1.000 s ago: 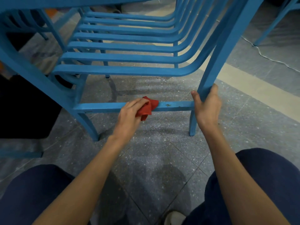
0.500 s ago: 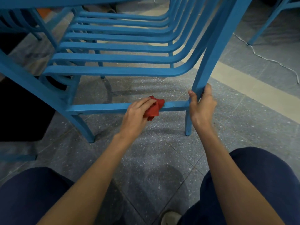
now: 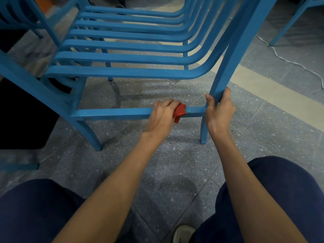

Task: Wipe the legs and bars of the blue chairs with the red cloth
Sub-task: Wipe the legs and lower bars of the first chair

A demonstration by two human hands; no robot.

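Red cloth [image 3: 179,111] on blue bar [image 3: 112,113]

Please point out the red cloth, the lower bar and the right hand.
red cloth [image 3: 179,111]: head view, its bunched middle.
lower bar [image 3: 112,114]: head view, its bare left stretch.
right hand [image 3: 220,113]: head view, its back, gripping the chair leg [image 3: 228,67].

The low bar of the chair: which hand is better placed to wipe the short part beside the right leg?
Left. The left hand presses the red cloth on the bar, right beside that short part. The right hand grips the leg and holds no cloth; it likely steadies the chair.
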